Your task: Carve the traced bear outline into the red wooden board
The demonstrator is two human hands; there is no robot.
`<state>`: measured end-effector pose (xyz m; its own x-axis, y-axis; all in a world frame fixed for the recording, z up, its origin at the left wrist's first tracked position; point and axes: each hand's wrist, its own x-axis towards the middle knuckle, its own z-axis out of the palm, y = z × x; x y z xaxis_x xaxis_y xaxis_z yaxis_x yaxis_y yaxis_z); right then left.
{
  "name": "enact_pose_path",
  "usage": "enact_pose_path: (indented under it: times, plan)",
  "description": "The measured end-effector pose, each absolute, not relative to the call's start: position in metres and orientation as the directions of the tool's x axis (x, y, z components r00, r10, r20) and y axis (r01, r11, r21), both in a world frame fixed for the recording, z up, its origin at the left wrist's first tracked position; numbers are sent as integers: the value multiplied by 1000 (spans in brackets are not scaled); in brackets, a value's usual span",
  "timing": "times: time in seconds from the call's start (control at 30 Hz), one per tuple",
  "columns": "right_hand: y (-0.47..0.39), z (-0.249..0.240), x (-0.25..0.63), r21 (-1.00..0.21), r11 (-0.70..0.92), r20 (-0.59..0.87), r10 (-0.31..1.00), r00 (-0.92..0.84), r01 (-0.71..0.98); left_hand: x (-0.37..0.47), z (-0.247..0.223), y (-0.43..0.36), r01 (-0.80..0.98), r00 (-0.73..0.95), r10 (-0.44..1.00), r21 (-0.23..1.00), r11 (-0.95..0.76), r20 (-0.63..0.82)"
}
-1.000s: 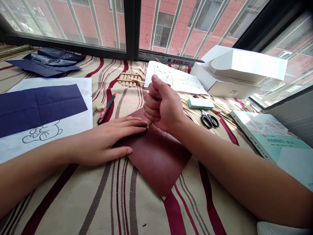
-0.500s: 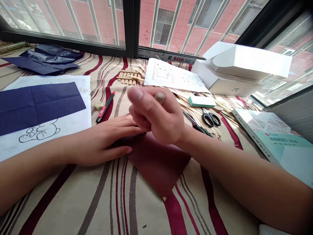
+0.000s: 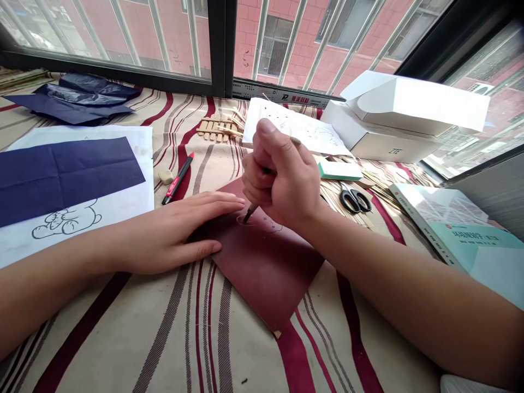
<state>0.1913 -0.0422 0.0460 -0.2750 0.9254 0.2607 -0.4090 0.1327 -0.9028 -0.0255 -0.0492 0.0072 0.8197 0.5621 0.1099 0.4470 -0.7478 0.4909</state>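
My right hand point(image 3: 282, 177) is closed in a fist round a carving tool point(image 3: 250, 212), whose rounded handle end shows above the fist. Its dark metal tip points down onto a dark red board point(image 3: 262, 273), by a thin pale outline cut or drawn on the surface. The fist covers part of that outline. My left hand point(image 3: 180, 232) lies flat on the board's left side, its fingers stretched out and its thumb apart near the edge. A red-and-black pen point(image 3: 179, 179) and a small beige eraser-like lump point(image 3: 166, 176) lie beyond my left hand.
On the left, dark blue paper point(image 3: 69, 174) covers part of a white sheet point(image 3: 118, 210) with a drawing. Black-handled scissors point(image 3: 355, 199), wooden sticks point(image 3: 333, 191), a green-and-white block point(image 3: 339, 170), a book point(image 3: 462, 229) and a white box point(image 3: 393, 142) stand or lie to the right.
My right fist has risen and shifted right and away, uncovering the tool's tip and the outline on the board. My left hand stays almost where it was.
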Motion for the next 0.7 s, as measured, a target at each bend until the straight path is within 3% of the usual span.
enact_pose_path:
  times: [0.23,0.5,0.7]
  plan:
    - [-41,47,191,-888,57,206,937,-283,-457,-40,-9,-33,591,726,679,404,-698,110]
    - [-46,47,189,-896,70,213,934,-287,-439,-43,-13,-34,546,780,622,418,-726,62]
    - [-58,46,185,-958,170,227,942,-248,-232,-41,-9,-36,582,757,653,419,-697,35]
